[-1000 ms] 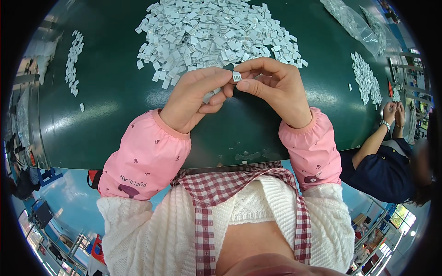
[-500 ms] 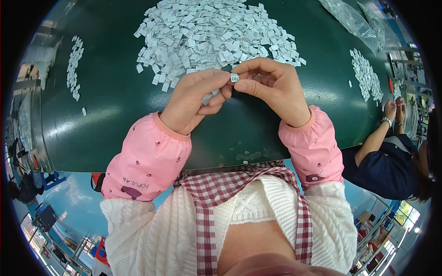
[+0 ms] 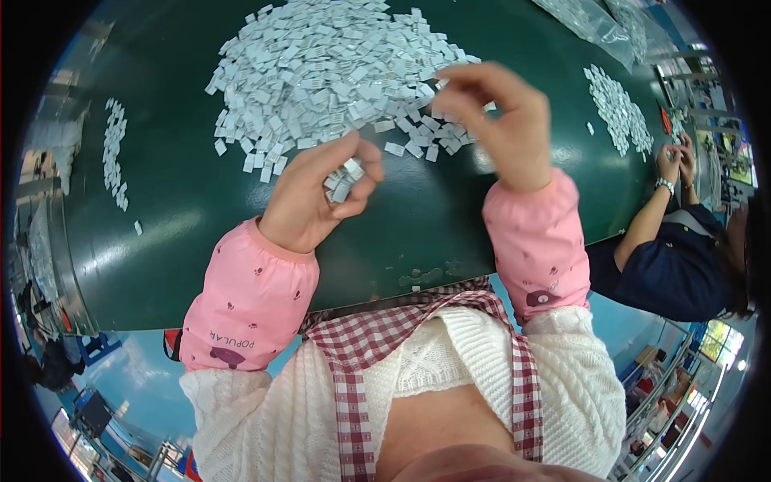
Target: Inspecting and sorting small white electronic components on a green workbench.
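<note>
My left hand point(image 3: 309, 189) is curled round several small white flat plastic pieces point(image 3: 344, 181), which show between the thumb and the bent fingers. It hovers just off the near edge of a big heap of similar white pieces point(image 3: 321, 72) on the dark green table point(image 3: 385, 217). Over the heap's right side is my right hand point(image 3: 510, 116), somewhat blurred. Its thumb and forefinger are apart, and I make out nothing between them. Dark slots mark some of the pieces.
A thin row of white pieces point(image 3: 115, 153) lies at the left, another batch point(image 3: 618, 112) at the right. Clear plastic bags point(image 3: 590, 28) rest at the far right. A co-worker in a dark top point(image 3: 666, 269) works at the right edge, both hands together.
My hands have parted: the right swung right over the heap, its fingers spreading from the small white piece they pinched. My left hand has turned, showing the pieces in it. The view has shifted slightly.
</note>
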`<state>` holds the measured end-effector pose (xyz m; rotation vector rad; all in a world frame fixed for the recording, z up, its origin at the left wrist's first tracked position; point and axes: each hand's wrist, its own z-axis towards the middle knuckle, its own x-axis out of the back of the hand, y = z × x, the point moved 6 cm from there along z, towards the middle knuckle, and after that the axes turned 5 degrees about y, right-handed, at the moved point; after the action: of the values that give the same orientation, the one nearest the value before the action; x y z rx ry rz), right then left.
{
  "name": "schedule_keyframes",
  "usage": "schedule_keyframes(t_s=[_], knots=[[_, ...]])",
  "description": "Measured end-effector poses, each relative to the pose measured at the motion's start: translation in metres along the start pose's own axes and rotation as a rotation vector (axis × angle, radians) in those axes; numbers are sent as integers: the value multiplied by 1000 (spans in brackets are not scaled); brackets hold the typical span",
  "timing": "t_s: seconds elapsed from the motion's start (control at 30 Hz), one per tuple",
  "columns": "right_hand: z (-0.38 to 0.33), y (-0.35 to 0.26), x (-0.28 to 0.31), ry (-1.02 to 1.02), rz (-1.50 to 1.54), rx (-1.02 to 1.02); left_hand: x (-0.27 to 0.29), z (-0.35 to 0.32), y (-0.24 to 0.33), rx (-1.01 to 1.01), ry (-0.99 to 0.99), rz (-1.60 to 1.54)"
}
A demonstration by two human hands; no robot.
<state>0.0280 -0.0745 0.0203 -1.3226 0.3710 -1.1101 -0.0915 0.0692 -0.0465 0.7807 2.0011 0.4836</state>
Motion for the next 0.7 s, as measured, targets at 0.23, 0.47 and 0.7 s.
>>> schedule_keyframes(t_s=[0.23, 0.47, 0.7], knots=[[3, 36, 65, 202, -453, -122, 7, 3, -3, 22, -139, -34], [0, 38, 32, 37, -629, -57, 4, -1, 0, 48, -169, -31], [1, 30, 24, 51, -622, -11, 5, 0, 1, 7, -144, -23]])
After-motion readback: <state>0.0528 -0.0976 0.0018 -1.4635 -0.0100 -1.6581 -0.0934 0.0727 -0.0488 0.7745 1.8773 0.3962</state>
